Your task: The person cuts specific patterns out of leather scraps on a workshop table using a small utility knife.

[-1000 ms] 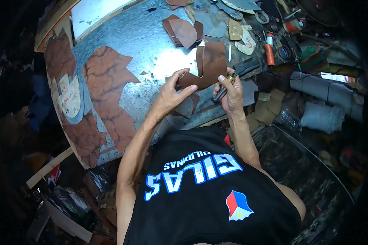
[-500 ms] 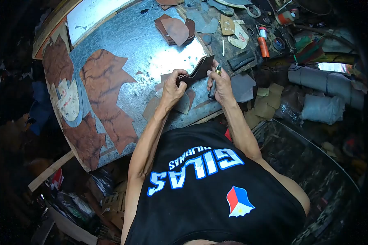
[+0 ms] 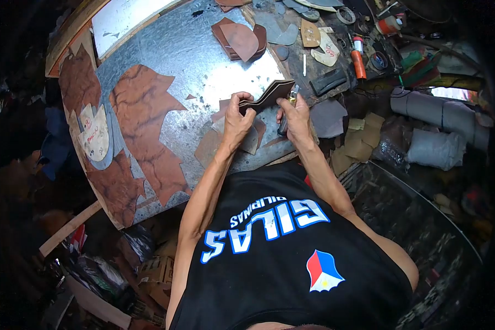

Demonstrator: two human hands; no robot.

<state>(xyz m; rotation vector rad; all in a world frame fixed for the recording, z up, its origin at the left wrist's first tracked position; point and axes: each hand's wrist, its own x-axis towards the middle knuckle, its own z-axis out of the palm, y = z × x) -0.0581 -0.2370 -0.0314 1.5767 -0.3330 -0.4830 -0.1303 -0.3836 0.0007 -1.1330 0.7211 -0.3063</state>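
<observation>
Between my hands is a small stack of dark brown leather pieces (image 3: 270, 94), bent in a shallow curve, its pale layered edges showing. My left hand (image 3: 237, 118) is closed on the stack's left end, thumb toward me. At the right end, the thumb of my right hand (image 3: 297, 120) presses against the leather. That same hand is wrapped round a tool with a dark handle (image 3: 282, 128) and a brass-coloured part (image 3: 292, 101); the fingers hide most of it. Below the left hand, loose brown and grey cut pieces (image 3: 209, 147) lie on the metal-topped table (image 3: 195, 66).
Large marbled brown leather sheets (image 3: 143, 121) and marked pale templates (image 3: 95, 137) lie on the left. Stacked brown pieces (image 3: 240, 41) sit beyond my hands. A black block-like object (image 3: 328, 81), an orange tube (image 3: 358, 65) and a tape roll (image 3: 345, 15) are at the right.
The leather stack has turned in my hands, so its pale layered edges now show along the top. My right hand has shifted slightly, covering more of the tool. The whole view has moved a little.
</observation>
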